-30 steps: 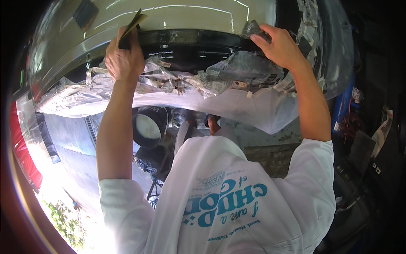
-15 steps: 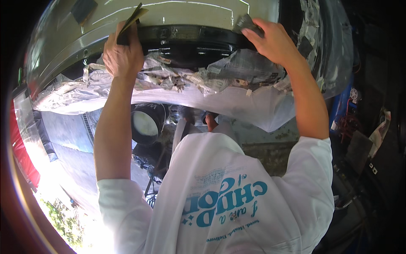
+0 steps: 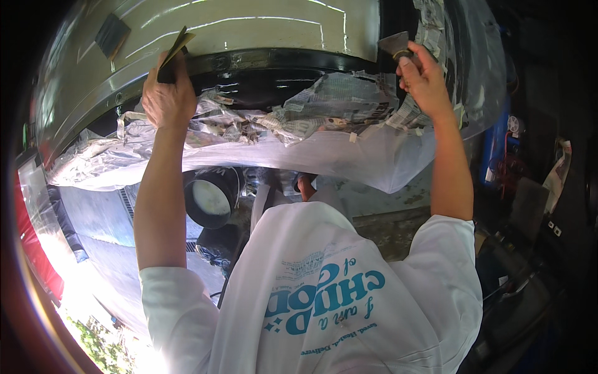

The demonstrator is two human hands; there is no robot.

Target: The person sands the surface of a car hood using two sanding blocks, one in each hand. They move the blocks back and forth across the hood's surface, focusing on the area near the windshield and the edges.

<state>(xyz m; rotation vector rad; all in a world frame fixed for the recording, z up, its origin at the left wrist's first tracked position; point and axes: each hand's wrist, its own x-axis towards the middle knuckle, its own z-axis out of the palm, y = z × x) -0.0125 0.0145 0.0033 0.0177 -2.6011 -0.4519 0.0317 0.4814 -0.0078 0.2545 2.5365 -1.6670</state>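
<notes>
My left hand [image 3: 168, 96] is closed around a folded sheet of sandpaper [image 3: 174, 55], dark on one face and yellowish-tan on the other. It is held up at the lower edge of a glossy beige car panel [image 3: 261, 40]. At the panel's right end, my right hand [image 3: 425, 81] grips a scraper [image 3: 395, 45] with a flared grey blade pointing up and left. The blade is over the dark strip beside the panel; whether it touches cannot be made out. A dark square piece [image 3: 113, 36] lies on the panel's upper left.
Crumpled newspaper [image 3: 339, 96] and clear plastic sheeting [image 3: 299, 149] cover the car below the panel and along its right side. A black bucket [image 3: 212, 202] with whitish contents stands on the floor below. Reddish hose-like coils [image 3: 514, 165] are at the right.
My right hand has come off the panel and moved right, turning so that the scraper's blade now shows. The view has shifted slightly; my left hand keeps the sandpaper.
</notes>
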